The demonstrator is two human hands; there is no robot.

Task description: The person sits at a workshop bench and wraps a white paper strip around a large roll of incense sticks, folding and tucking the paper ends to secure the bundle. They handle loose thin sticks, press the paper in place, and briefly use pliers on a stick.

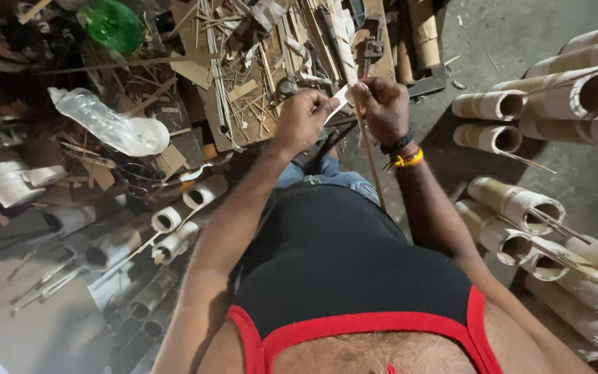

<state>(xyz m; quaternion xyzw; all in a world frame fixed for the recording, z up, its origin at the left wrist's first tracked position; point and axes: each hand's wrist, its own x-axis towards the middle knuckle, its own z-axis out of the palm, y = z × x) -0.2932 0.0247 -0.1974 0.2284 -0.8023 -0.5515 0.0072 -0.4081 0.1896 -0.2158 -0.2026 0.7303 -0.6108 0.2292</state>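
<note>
a long thin pale bamboo strip runs from the person's lap up to the far middle of the scene, where both hands meet. the right hand is closed around its upper end; the left hand is fisted on a small pale blade-like tool set against it. this looks like splitting or shaving, calling next for a steady, controlled stroke along the strip. cut bamboo tubes lie right, wood scraps far left.
</note>
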